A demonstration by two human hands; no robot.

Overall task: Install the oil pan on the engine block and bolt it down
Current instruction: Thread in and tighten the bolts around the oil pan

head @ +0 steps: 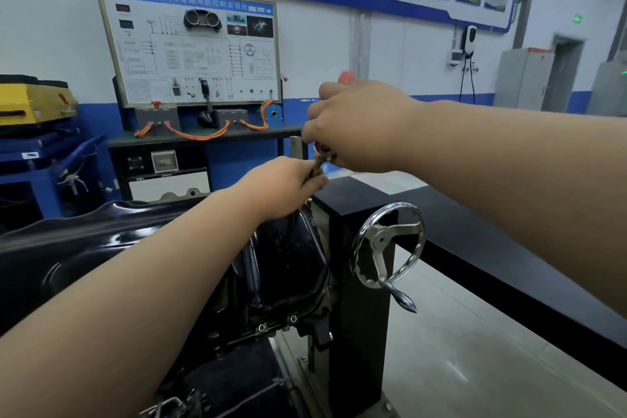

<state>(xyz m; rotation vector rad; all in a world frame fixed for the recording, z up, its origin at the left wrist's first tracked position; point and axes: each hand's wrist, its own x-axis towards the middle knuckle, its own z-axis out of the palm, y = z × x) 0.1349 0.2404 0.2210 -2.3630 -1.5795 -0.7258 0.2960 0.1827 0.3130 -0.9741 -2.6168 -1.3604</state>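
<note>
the right hand (356, 125) is gripping a red-topped driver (319, 154) in a closed fist. the left hand (288, 183) is pinching the metal shaft lower down, fingers curled round it, just above the far corner of the oil pan (285, 265). the pan is lying black and glossy across the top of the work, just beside the black stand post (359, 299) with its chrome handwheel (386, 244). two bolt heads (293, 318) are showing on the near flange.

the tool tip and whatever bolt it is meeting are hiding behind the left hand, so i cannot tell whether the socket is sitting square. that is where the risk is lying — the tool appears to be leaning in this view, and a bolt being started at an angle is likely to cross-thread. the left fingers are working close to the shaft and the flange edge, so a slip could be catching skin. running this corner down hard while other bolts are loose could be pulling the flange unevenly — and inviting a leak.
</note>
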